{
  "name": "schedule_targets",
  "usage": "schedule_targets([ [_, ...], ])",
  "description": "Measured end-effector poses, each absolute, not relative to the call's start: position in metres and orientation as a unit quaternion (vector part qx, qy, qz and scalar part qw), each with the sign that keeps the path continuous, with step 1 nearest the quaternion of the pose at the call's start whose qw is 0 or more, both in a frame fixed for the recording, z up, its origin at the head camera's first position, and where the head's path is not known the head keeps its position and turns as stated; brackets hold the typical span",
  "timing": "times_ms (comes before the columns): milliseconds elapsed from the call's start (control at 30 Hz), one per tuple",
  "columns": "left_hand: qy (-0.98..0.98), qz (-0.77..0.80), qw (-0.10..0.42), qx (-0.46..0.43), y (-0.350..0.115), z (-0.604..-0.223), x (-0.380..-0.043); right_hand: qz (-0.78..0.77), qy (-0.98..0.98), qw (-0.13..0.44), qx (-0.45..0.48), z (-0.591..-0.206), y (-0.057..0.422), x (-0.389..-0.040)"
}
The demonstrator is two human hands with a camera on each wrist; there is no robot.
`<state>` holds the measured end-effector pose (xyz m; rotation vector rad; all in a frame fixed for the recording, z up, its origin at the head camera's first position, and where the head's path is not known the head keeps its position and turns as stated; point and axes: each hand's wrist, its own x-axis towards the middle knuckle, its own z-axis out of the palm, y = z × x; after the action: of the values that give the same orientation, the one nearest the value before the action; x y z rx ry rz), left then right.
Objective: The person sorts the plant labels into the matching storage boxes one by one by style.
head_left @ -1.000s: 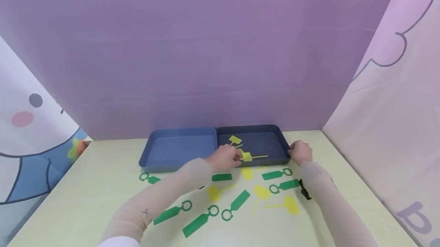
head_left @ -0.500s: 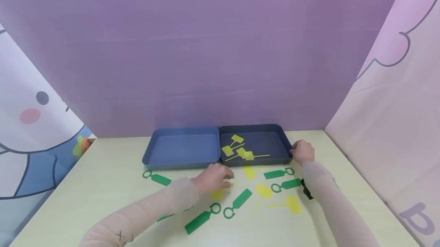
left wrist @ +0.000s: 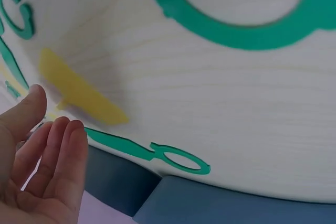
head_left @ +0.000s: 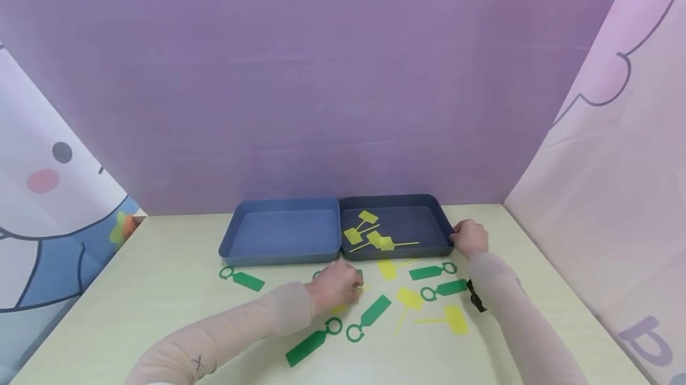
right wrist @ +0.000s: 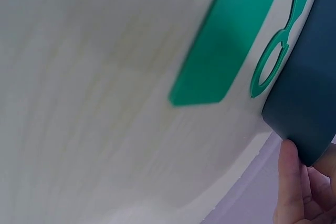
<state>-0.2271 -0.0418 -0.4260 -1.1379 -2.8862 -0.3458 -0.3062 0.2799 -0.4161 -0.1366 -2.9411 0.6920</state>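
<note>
My left hand (head_left: 334, 285) is low over the table, close in front of the two trays. In the left wrist view its thumb and fingertips stand apart on either side of the thin stem of a yellow tag (left wrist: 79, 87). In the head view that hand covers most of the tag and part of a green ring tag (left wrist: 121, 144) behind it. My right hand (head_left: 470, 238) grips the right front corner of the dark navy tray (head_left: 412, 221), thumb and fingers pinching its wall. Several yellow tags (head_left: 368, 216) lie in that tray's left half.
A blue tray (head_left: 289, 233) sits against the navy tray's left side. Green ring tags (head_left: 375, 310) and yellow stemmed tags (head_left: 455, 319) lie scattered on the table in front. A small black piece (head_left: 476, 297) lies by the right sleeve. Purple cloth (head_left: 343, 87) hangs behind.
My left hand has moved from over the navy tray down and left to the yellow tag on the table, its fingers drawing in. The right hand has stayed at the tray corner.
</note>
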Motion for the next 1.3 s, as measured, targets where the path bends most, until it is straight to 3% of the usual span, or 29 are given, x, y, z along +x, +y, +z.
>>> schedule_targets([
  [400, -0.918, -0.112, 0.047, -0.377, -0.0406, -0.4319, -0.2311, 0.228, -0.97, 0.06, -0.05, -0.4109, 0.2786, -0.3067],
  [1300, -0.928, -0.102, 0.001, -0.359, -0.0377, -0.4298, -0.2261, 0.223, -0.972, 0.061, -0.048, -0.4146, 0.2783, -0.3038],
])
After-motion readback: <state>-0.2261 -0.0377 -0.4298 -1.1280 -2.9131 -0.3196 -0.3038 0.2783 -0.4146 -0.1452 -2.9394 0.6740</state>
